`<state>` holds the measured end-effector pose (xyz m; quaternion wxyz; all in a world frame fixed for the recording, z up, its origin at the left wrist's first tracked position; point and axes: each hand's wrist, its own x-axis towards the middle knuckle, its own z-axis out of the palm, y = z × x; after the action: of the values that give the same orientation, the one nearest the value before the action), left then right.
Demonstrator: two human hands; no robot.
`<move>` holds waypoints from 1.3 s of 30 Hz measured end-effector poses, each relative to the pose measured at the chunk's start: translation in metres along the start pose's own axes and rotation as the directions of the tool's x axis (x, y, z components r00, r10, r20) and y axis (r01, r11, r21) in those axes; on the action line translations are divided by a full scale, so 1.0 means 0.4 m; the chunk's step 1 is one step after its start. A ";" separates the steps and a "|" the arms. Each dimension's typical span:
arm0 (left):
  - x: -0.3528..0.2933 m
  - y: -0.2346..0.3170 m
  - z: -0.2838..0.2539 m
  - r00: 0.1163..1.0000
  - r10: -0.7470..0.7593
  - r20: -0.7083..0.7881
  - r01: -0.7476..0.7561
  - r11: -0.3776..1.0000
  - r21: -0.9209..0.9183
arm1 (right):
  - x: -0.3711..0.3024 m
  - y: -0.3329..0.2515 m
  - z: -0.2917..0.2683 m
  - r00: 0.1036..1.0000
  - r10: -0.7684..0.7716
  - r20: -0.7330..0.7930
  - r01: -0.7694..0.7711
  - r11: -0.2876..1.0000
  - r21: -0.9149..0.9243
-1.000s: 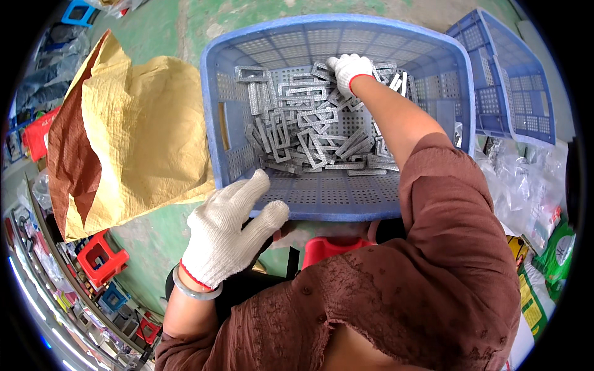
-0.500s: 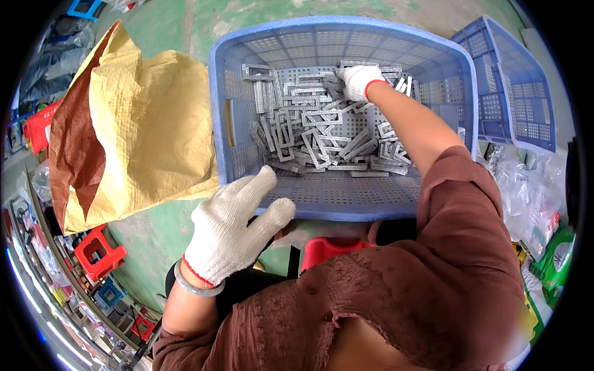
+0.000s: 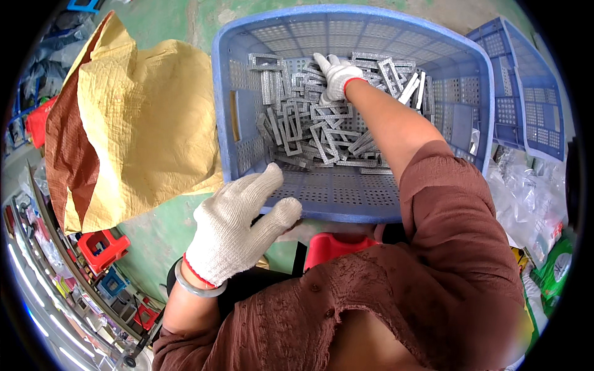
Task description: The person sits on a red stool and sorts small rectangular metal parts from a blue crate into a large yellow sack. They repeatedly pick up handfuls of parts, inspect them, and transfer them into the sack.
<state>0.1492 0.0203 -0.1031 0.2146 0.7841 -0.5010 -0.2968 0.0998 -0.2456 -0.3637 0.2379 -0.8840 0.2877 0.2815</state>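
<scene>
A blue perforated plastic crate (image 3: 352, 213) holds many small silvery rectangular frames (image 3: 328, 133), lying jumbled and overlapping on its bottom. My right hand (image 3: 340, 77), in a white knit glove with a red cuff, reaches deep into the crate. Its fingers are spread over the frames at the far side, and no frame shows in its grasp. The frames right under its palm are hidden. Beside the crate's near left corner hovers my left hand (image 3: 232, 226), gloved the same way, with thumb and fingers apart and nothing held.
A yellow woven sack (image 3: 154, 117) with a brown side leans against the crate's left. Another blue crate (image 3: 532, 93) stands at the far right, clear plastic bags (image 3: 529, 191) below it. Red stools (image 3: 102, 247) are at the left and under the near rim.
My right hand has moved left inside the crate and its fingers have spread; the grey pieces at its fingertips are no longer there. My left hand stays almost still.
</scene>
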 end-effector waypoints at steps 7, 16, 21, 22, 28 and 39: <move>0.002 0.013 -0.016 0.996 -0.041 0.079 0.038 0.998 0.045 | -0.002 -0.006 -0.017 0.968 0.214 0.128 -0.230 0.965 0.124; 0.008 0.018 -0.009 0.994 -0.040 0.099 0.035 0.998 0.051 | -0.058 -0.003 -0.009 1.000 0.014 0.028 -0.016 0.997 0.076; 0.013 0.020 -0.003 0.996 -0.025 0.088 0.021 0.999 0.047 | -0.068 -0.065 0.041 0.987 -0.162 0.011 0.161 0.971 -0.176; 0.013 0.014 0.000 0.996 -0.009 0.085 0.005 0.999 0.052 | -0.066 -0.063 0.055 0.988 -0.149 -0.033 0.139 0.969 -0.202; 0.007 0.010 -0.003 0.996 0.005 0.093 -0.010 0.999 0.050 | -0.049 -0.044 0.062 0.999 -0.028 0.016 0.029 0.993 -0.114; -0.004 0.011 -0.012 0.996 -0.036 0.085 0.032 0.999 0.044 | -0.043 -0.065 0.035 0.994 -0.010 0.113 0.019 0.997 -0.076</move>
<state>0.1490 0.0204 -0.0964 0.1711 0.7833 -0.5025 -0.3234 0.0997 -0.2125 -0.3563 0.2215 -0.8773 0.2565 0.3399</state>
